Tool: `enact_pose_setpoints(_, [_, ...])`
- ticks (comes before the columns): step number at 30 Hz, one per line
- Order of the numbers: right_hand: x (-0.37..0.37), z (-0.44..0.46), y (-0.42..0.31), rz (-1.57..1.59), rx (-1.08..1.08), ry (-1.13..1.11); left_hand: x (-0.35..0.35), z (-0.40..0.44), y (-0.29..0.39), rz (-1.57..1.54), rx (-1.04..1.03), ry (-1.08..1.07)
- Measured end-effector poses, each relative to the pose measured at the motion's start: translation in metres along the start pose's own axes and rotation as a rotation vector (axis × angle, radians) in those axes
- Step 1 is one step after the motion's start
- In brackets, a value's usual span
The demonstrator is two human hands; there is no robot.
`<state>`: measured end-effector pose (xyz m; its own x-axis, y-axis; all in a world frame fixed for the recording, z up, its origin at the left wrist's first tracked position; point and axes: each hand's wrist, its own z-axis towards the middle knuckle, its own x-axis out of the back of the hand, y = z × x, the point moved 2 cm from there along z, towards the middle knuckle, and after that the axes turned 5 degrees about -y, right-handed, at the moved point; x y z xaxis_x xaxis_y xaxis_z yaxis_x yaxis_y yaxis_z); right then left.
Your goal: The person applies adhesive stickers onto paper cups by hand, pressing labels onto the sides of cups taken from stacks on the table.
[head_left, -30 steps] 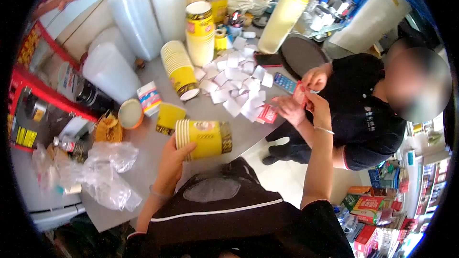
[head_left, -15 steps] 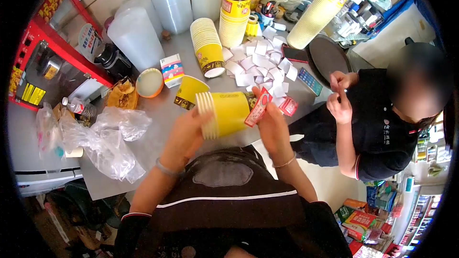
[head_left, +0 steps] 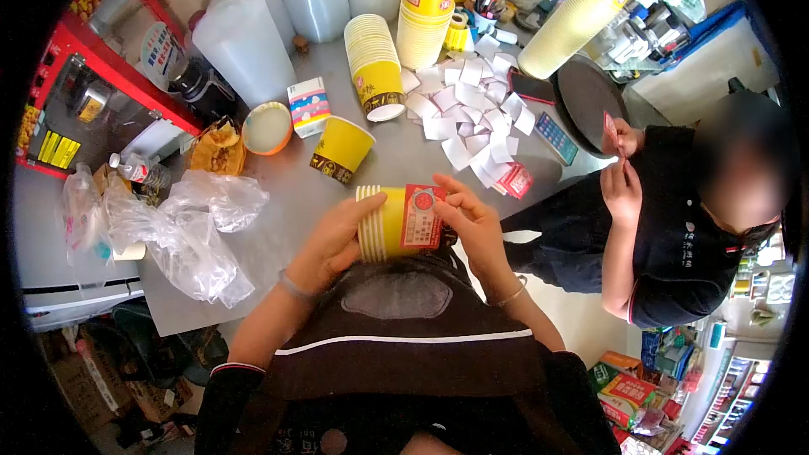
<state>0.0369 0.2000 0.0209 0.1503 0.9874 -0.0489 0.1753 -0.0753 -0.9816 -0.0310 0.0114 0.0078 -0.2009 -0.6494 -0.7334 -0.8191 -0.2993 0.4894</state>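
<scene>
My left hand [head_left: 327, 236] is wrapped round the rim end of a short stack of yellow paper cups [head_left: 377, 234], held sideways above the table's front edge. A red printed sticker [head_left: 419, 217] lies against the outermost cup's wall. At its right edge, the thumb and fingers of my right hand [head_left: 474, 232] grip the sticker. Just beyond my hands a single yellow cup [head_left: 344, 148] stands tilted in view. Small red stickers [head_left: 515, 180] lie at the near end of a heap of white paper slips [head_left: 468, 109].
Behind are a lying cup stack [head_left: 376, 76], an upright stack [head_left: 425, 17] and a tall stack [head_left: 569, 25]. A tissue box [head_left: 309, 108], an orange bowl [head_left: 268, 131] and plastic bags [head_left: 198, 244] are at left. A phone [head_left: 556, 138] lies at right, near a co-worker's hands [head_left: 622, 177].
The sticker has gone from beside the cups' base to flat against the outer cup's wall. My right hand has moved with it. The co-worker's hands now hold a red sticker.
</scene>
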Motion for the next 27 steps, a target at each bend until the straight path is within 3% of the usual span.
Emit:
enact_pose_setpoints(4, [0.002, 0.0, 0.008, -0.018, 0.009, 0.008, -0.009, -0.002, -0.001, 0.072, -0.045, -0.095])
enact_pose_setpoints(14, [-0.002, 0.002, 0.013, -0.273, 0.152, 0.049, -0.006, -0.001, -0.008, 0.289, -0.072, -0.057])
enact_pose_setpoints(17, [-0.008, -0.003, -0.017, -0.934, 0.449, 0.154, -0.01, -0.001, -0.011, 0.333, -0.134, -0.012])
enact_pose_setpoints(19, [-0.003, 0.002, -0.031, -0.889, 0.457, 0.394, -0.013, -0.002, -0.01, 0.339, -0.175, -0.002])
enact_pose_setpoints(21, [-0.004, 0.004, -0.035, -0.996, 0.542, 0.335, -0.012, -0.002, -0.01, 0.361, -0.145, 0.008])
enact_pose_setpoints(23, [-0.011, -0.003, -0.029, -1.239, 0.683, -0.047, -0.009, -0.002, -0.009, 0.353, -0.132, 0.001])
enact_pose_setpoints(24, [-0.019, 0.0, -0.019, -1.175, 0.877, -0.37, -0.009, 0.0, -0.008, 0.336, -0.131, -0.015])
enact_pose_setpoints(27, [-0.015, 0.015, -0.009, -0.993, 0.203, -0.374, -0.009, 0.004, -0.007, 0.316, -0.137, -0.017])
